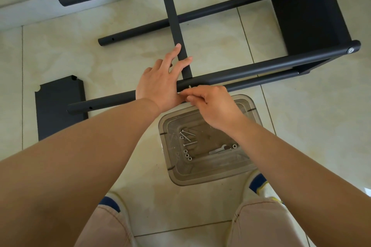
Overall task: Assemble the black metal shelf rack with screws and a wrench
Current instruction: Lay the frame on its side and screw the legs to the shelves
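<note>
On a pale tiled floor [210, 50], seen from above by a person looking down at their own arms and knees, a partly built black metal shelf rack [251, 68] lies on its side. Its round tubes run across the view, joined at the far right to a flat black shelf panel [307, 10]. A thin crossbar [172, 16] runs between two of the tubes.

The left hand [160, 80] rests over the nearest tube where the crossbar meets it, fingers straight and spread, touching the crossbar. The right hand [210, 102] is just beside it, fingertips curled and pinching something small at a screw [189, 86] poking out of the tube (possibly a nut, too small to be sure).

Below the hands sits a clear plastic tray [226, 176] holding loose screws [187, 135], a few nuts [187, 155] and a small flat wrench [218, 150]. A second black shelf panel [58, 106] lies flat on the floor at the left, under the end of the nearest tube.
</note>
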